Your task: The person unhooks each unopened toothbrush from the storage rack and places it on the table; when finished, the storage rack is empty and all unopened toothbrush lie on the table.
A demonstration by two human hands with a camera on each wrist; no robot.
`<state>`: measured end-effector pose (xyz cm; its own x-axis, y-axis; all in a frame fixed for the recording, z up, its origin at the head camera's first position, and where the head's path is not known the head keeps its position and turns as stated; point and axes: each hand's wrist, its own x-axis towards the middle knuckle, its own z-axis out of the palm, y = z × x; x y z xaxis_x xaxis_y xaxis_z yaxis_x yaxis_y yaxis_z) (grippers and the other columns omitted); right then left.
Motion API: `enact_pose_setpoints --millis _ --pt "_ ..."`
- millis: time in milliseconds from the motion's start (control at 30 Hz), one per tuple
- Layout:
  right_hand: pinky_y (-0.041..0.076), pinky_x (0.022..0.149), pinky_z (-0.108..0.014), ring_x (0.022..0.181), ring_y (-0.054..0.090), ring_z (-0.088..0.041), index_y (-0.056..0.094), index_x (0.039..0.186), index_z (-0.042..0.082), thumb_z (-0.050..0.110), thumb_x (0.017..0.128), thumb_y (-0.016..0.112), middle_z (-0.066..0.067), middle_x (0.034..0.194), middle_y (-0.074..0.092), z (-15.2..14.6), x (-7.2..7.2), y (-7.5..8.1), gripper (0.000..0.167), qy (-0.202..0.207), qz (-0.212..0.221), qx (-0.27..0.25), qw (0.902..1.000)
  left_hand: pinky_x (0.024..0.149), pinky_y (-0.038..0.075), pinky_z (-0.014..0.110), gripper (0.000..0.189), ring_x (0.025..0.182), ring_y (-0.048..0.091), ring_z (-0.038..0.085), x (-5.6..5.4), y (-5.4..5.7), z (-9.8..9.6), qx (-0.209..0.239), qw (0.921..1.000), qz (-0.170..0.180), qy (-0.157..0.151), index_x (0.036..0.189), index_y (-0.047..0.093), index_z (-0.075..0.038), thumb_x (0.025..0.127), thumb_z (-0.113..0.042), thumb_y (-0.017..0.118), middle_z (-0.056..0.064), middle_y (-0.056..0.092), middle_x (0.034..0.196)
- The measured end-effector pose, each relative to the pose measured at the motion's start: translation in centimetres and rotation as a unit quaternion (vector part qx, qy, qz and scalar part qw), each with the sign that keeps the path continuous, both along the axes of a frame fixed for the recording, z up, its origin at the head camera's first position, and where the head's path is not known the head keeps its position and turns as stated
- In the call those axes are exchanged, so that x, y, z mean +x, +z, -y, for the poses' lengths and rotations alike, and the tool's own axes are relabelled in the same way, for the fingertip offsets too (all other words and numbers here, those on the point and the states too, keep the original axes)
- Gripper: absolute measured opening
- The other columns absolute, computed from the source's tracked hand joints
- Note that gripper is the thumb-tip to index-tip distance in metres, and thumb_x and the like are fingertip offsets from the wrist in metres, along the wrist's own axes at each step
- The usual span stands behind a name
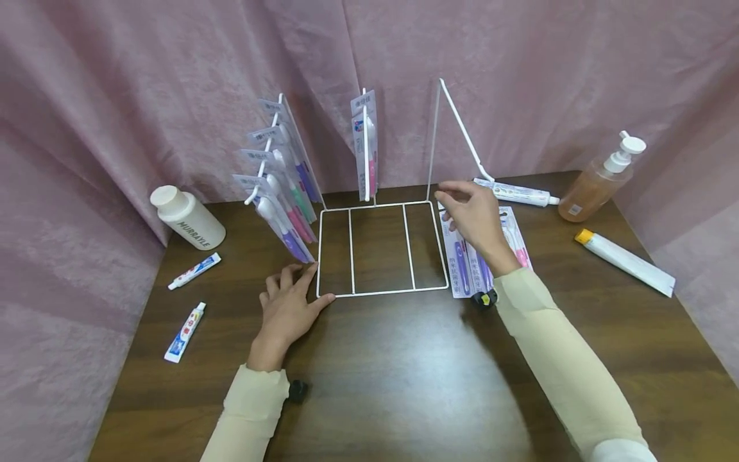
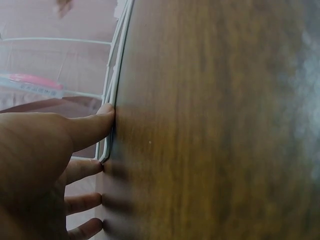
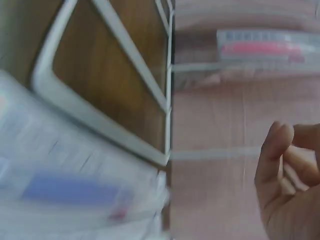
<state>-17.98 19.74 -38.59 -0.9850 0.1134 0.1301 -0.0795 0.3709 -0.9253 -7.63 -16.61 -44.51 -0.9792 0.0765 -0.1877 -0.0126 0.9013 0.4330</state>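
Note:
A white wire rack stands on the table with three upright hooks. My left hand is at its front left corner, fingers spread, the thumb touching the front bar and the index finger at the corner. My right hand is beside the right post, over packaged toothbrushes that lie on the table. Its fingers are loosely bent, and nothing shows between thumb and index finger in the right wrist view. Several packaged toothbrushes hang on the left hook, and a pink one hangs in the middle. The right hook is bare.
Left of the rack are a white bottle and two small toothpaste tubes. To the right stand a pump bottle, a toothpaste tube and a yellow-capped tube. Pink curtains border the table's back.

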Motion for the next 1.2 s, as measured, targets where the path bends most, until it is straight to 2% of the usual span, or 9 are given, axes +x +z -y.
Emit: enact_pose_setpoints --millis 133,300,500,767,967,1200 --pt "0.055 0.054 -0.018 0.062 0.068 0.005 0.074 0.146 -0.004 0.012 0.11 0.075 -0.029 0.134 0.076 3.0 -1.7 1.2 0.039 0.072 -0.018 -0.041 0.9964 0.118 0.031 0.078 0.085 0.158 0.029 0.062 0.0 -0.3 -0.1 -0.003 1.0 0.0 -0.002 0.178 0.042 -0.018 0.108 -0.054 0.074 0.026 0.035 0.178" --pt "0.054 0.057 -0.017 0.072 0.071 0.001 0.068 0.153 -0.002 0.013 0.111 0.074 -0.027 0.148 0.069 5.5 -3.5 2.6 0.045 0.109 -0.045 -0.059 0.9912 0.117 0.031 0.079 0.086 0.157 0.029 0.063 0.1 -0.7 -0.1 0.0 1.0 -0.001 -0.001 0.178 0.042 -0.017 0.108 -0.055 0.074 0.027 0.035 0.177" --pt "0.051 0.054 -0.017 0.073 0.069 -0.003 0.068 0.152 -0.004 0.01 0.109 0.077 -0.022 0.144 0.064 7.2 -4.5 4.0 0.046 0.114 -0.056 -0.097 0.9872 0.118 0.032 0.078 0.084 0.158 0.03 0.062 0.2 -0.7 -0.4 0.0 1.0 -0.002 0.001 0.177 0.044 -0.017 0.108 -0.054 0.074 0.026 0.036 0.177" --pt "0.043 0.052 -0.016 0.076 0.072 -0.012 0.072 0.145 -0.004 0.007 0.108 0.077 -0.014 0.137 0.068 7.9 -5.3 4.5 0.038 0.105 -0.049 -0.109 0.9872 0.116 0.033 0.077 0.082 0.157 0.032 0.062 0.3 -0.2 -0.6 -0.001 1.0 -0.009 0.001 0.176 0.047 -0.016 0.107 -0.052 0.076 0.026 0.038 0.176" --pt "0.043 0.056 -0.016 0.074 0.071 -0.014 0.072 0.141 -0.01 0.002 0.108 0.075 -0.021 0.136 0.07 8.5 -5.9 4.6 0.035 0.113 -0.062 -0.116 0.9848 0.118 0.032 0.077 0.084 0.158 0.03 0.062 0.2 -0.3 -0.5 -0.001 1.0 -0.006 0.006 0.177 0.045 -0.018 0.107 -0.052 0.076 0.025 0.037 0.177" --pt "0.046 0.056 -0.017 0.065 0.067 -0.009 0.076 0.126 -0.015 -0.002 0.107 0.075 -0.011 0.111 0.074 9.5 -6.3 4.9 0.024 0.112 -0.071 -0.128 0.9828 0.116 0.032 0.078 0.083 0.156 0.031 0.063 -0.1 -0.5 0.1 -0.001 0.9999 -0.014 -0.002 0.177 0.045 -0.018 0.108 -0.055 0.074 0.027 0.038 0.176"
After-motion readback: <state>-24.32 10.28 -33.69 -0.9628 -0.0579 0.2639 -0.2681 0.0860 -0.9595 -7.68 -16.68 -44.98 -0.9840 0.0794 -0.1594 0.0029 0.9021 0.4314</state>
